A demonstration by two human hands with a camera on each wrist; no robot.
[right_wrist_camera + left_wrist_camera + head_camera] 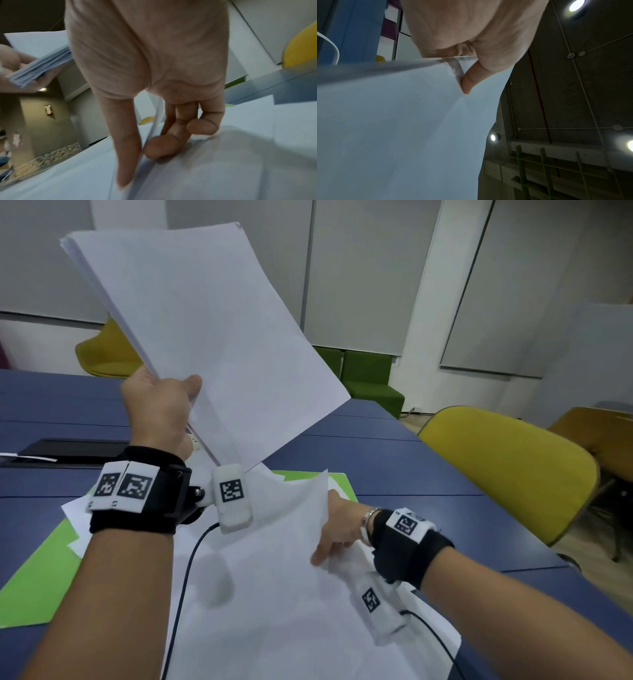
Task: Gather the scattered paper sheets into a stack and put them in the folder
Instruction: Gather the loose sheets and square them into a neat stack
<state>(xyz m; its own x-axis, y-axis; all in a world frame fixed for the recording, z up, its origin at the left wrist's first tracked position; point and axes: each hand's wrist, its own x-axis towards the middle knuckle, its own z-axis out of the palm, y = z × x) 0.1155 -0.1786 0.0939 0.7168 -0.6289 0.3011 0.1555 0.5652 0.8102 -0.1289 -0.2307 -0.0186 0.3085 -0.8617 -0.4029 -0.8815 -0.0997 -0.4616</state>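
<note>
My left hand [161, 402] grips a stack of sheets [212, 337] at its near corner, thumb on top, raised tilted above the blue table [394, 460]. My right hand [337, 529] pinches the lifted edge of a loose sheet [294, 515] near right. More sheets lie over the green folder [37, 580], flat on the table near left

White paper sheets [205, 337], green folder [37, 580], blue table [394, 474], yellow chair [507, 467].
</note>
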